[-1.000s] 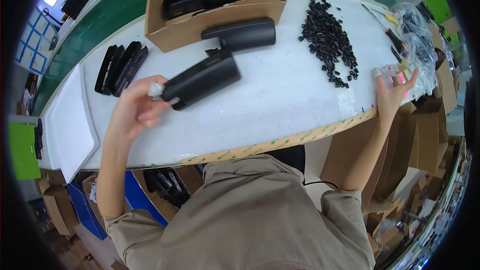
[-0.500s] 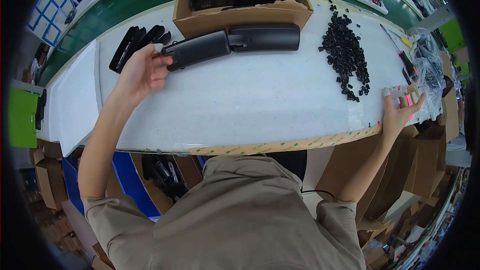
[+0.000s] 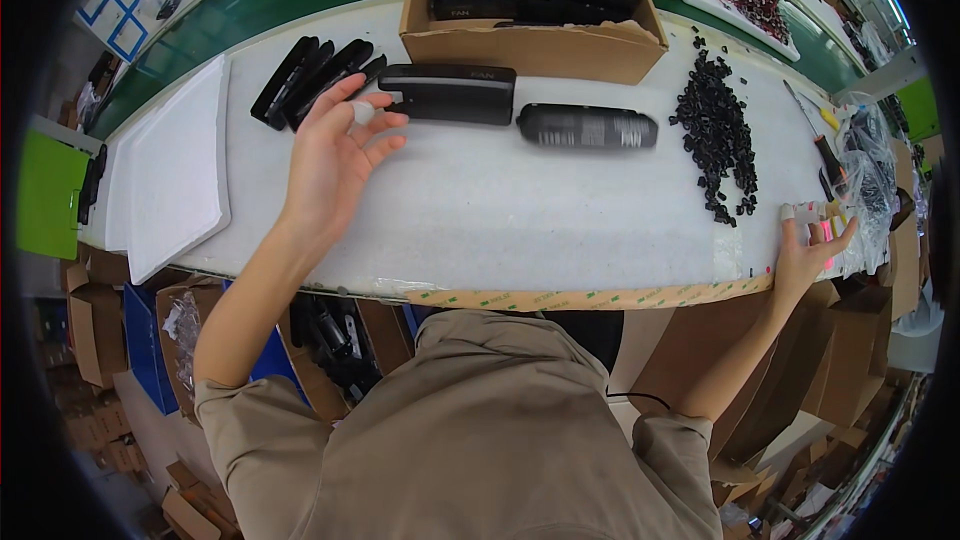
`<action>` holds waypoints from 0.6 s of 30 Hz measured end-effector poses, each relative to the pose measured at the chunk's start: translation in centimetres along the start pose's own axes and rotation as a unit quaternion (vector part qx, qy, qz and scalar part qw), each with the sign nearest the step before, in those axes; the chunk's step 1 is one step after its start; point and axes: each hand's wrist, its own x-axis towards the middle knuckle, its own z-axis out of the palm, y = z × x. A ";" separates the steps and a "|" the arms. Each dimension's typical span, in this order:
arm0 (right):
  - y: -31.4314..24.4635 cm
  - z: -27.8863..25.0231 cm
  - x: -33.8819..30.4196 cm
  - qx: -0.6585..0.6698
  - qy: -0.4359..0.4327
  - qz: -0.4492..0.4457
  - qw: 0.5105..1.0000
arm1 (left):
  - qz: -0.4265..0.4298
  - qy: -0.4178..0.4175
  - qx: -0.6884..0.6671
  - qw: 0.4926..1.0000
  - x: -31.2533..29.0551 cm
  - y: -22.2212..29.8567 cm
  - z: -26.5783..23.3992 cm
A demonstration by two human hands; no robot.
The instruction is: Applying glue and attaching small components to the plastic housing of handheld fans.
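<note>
Black casings [image 3: 447, 98] [image 3: 588, 127] between the hands [image 3: 335, 162] [image 3: 803, 258]

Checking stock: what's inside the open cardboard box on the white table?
Several black, elongated pieces lie piled in the cardboard box. Anything beneath them is covered and can't be seen.

Person's wearing a plain, loose grey-brn S/S tee [image 3: 450, 430], no visible print, lying below & betw. both hands. L slv [image 3: 258, 435] is ending approx. at elbow, well below L hand [image 3: 335, 155], creasing softly. R slv [image 3: 670, 452] ditto, below R hand [image 3: 803, 258]. Fabric's bunching at the front. L hand's wearing a sm. wht finger cover [image 3: 363, 112] on 1 digit; R hand's wearing a similar wht tip [image 3: 788, 212] on its inner digit.
</note>
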 end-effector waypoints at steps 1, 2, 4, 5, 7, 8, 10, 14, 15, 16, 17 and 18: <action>-0.2 0.0 0.0 0.001 -0.001 0.000 1.000 | 0.012 -0.005 -0.001 1.000 -0.5 0.0 0.7; -0.5 -0.1 -0.1 -0.008 -0.002 0.000 1.000 | 0.024 -0.011 -0.002 1.000 -0.8 0.0 1.0; -0.6 -0.1 -0.1 -0.019 -0.003 -0.001 1.000 | 0.018 -0.061 -0.017 0.998 -0.3 -0.1 0.8; -0.5 -0.1 -0.1 -0.003 -0.005 -0.002 1.000 | 0.023 -0.068 0.011 0.997 -0.2 -0.1 1.0; -0.5 -0.2 -0.4 0.010 -0.004 -0.002 1.000 | 0.028 -0.079 0.039 0.996 0.0 0.1 1.2; -0.9 -0.2 -0.9 -0.041 0.042 -0.042 0.997 | 0.033 -0.075 0.041 0.996 0.2 0.2 1.2; -2.7 -0.2 -2.7 -0.086 0.134 -0.116 0.980 | 0.037 -0.074 0.042 0.996 0.4 0.2 1.1; -6.1 -0.6 -7.5 -0.016 0.078 -0.288 0.954 | 0.058 -0.072 0.062 0.994 0.2 0.0 1.2; -9.1 0.2 -8.2 -0.004 -0.002 -0.352 0.936 | 0.074 -0.072 0.078 0.992 0.4 -0.3 1.1; -11.6 1.3 -8.5 0.015 -0.104 -0.378 0.920 | 0.073 -0.075 0.079 0.991 0.4 -0.6 0.8; -13.1 2.4 -8.1 0.029 -0.174 -0.395 0.902 | 0.089 -0.082 0.095 0.988 0.5 -0.8 0.7; -14.7 3.5 -7.2 -0.003 -0.228 -0.422 0.878 | 0.105 -0.083 0.112 0.985 0.5 -1.1 0.2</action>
